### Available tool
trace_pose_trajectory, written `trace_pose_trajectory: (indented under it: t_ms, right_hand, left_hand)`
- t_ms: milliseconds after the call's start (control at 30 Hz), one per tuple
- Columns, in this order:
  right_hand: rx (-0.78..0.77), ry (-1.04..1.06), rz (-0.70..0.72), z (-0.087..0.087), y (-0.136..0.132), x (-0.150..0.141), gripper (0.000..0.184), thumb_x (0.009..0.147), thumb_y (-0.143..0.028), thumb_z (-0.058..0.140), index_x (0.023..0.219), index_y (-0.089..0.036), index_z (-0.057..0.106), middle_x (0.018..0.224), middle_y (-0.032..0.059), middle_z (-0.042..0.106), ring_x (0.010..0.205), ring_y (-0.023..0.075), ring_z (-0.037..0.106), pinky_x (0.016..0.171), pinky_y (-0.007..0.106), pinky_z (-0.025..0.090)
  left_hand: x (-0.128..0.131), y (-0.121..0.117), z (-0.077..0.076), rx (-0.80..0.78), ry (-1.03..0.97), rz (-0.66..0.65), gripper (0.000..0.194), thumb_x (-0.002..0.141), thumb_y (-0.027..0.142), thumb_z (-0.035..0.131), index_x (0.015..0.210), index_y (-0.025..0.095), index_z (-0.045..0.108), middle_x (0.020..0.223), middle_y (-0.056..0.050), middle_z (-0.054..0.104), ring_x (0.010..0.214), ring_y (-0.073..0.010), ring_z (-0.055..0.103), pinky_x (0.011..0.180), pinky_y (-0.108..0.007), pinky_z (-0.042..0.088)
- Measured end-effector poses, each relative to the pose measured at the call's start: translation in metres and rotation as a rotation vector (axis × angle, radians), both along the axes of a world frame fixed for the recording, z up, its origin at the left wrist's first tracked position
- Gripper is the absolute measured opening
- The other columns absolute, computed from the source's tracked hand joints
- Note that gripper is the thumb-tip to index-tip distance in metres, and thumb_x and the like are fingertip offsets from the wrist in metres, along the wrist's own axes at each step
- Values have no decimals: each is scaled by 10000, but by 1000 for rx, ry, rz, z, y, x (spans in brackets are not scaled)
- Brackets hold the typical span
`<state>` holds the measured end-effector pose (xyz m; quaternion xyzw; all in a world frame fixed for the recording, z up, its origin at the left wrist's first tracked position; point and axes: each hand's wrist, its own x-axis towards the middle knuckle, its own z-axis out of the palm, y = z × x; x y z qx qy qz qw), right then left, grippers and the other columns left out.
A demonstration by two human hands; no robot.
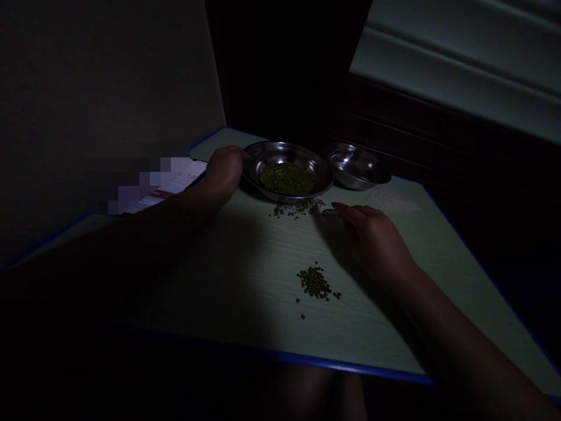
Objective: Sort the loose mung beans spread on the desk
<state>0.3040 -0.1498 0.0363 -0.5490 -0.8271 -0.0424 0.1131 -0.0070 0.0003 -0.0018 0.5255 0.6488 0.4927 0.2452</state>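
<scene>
If the bowl [322, 174] pinched by the left hand [225, 168] is tipped, beans [288, 178] could be spilled; a slim object [329, 211] is pinched by the right hand [372, 237].

Lighting dim. Plain wall [109, 76] at left; pale ridged surface [460, 61] upper right; worktop [438, 263] with blue edging [350, 367].

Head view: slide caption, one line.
Left hand at a shiny round metal bowl of small green beans; right hand near scattered beans.
</scene>
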Motion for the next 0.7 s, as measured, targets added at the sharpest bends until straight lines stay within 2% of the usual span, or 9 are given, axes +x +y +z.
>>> trace_pose_trajectory:
  t_ms: [133,267,467,700]
  right_hand:
    - [31,-1,16,0,0,2,699,1043,73,609,1650,-133,886,1330,234,981,1177,379,943,1076,460,704]
    - [54,-6,-18,0,0,5,724,1031,78,571,1645,-127,894,1343,250,974,1191,409,941,1082,513,709]
    - [34,21,15,-4,3,4,746,1010,86,577,1665,-110,878,1354,243,975,1201,398,942,1098,498,724]
    - [-2,36,28,-3,2,1,743,1041,90,541,1696,-78,850,1352,264,962,1210,401,935,1109,502,733]
  left_hand:
    - [4,-6,7,6,58,-35,231,964,140,609,1042,141,826,1443,-203,888,1411,-362,767,1286,-444,565]
    - [5,-8,9,-12,24,-17,214,967,143,611,1038,149,813,1446,-185,891,1383,-334,761,1267,-416,556]
    - [1,-1,1,27,-3,-17,195,927,160,638,994,199,817,1349,-162,905,1361,-382,793,1282,-496,593]
    - [-7,6,-5,38,56,-25,239,921,223,687,1054,221,886,1293,-142,896,1401,-413,768,1295,-511,614]
